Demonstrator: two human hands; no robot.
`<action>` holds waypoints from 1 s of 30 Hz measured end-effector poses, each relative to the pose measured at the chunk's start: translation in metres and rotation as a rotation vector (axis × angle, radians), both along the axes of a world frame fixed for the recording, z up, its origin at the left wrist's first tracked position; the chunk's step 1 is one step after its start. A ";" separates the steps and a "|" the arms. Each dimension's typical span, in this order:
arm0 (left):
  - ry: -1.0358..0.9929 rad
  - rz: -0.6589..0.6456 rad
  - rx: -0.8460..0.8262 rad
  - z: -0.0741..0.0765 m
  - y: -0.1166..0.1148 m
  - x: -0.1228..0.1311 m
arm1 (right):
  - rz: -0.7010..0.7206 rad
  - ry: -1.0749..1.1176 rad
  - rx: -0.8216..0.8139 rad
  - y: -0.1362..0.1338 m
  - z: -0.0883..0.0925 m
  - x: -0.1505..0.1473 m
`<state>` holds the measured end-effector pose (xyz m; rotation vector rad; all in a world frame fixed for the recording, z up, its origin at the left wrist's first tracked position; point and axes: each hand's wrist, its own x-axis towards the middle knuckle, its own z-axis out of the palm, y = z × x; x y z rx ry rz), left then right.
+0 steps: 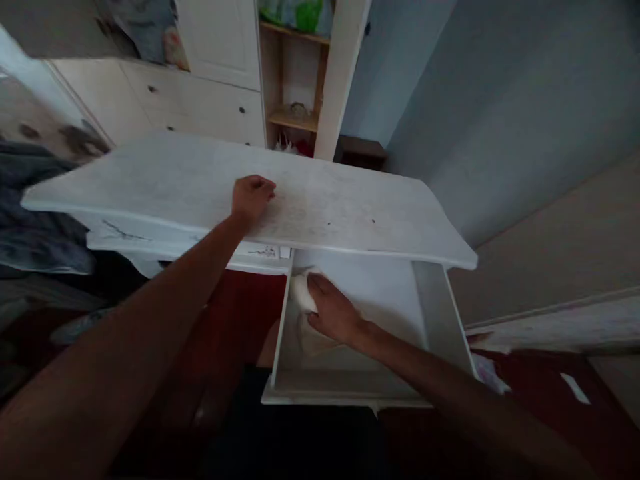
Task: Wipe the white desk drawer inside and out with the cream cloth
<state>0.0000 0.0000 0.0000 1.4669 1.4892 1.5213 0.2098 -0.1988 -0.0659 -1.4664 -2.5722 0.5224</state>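
Note:
My right hand (333,310) is inside the pulled-out drawer (345,398), closed around a bunched white cloth (301,293). The cloth presses against the drawer's left inner side near the back. A flat, beige patch or sheet (315,340), whose kind I cannot make out, lies on the drawer floor below the hand. My left hand (253,197) rests on the white tabletop (340,193), its fingers curled in and nothing visible between them. The tabletop shows faint smudges and a couple of small dark specks.
Behind the table stands a white cabinet (215,100) with drawers and open shelves (295,120). A grey-blue wall (500,120) rises at the right. Dark fabric (40,207) is heaped at the left. The floor (250,300) is dark red.

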 end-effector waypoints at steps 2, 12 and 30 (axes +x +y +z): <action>0.022 -0.004 -0.010 -0.002 0.002 0.001 | 0.165 -0.012 0.001 -0.005 0.003 0.011; 0.098 0.004 -0.012 -0.003 0.002 0.001 | 0.711 -0.040 -0.043 -0.035 0.010 0.015; 0.043 0.039 -0.030 0.001 0.001 0.005 | 0.307 -0.097 -0.494 -0.055 0.025 0.174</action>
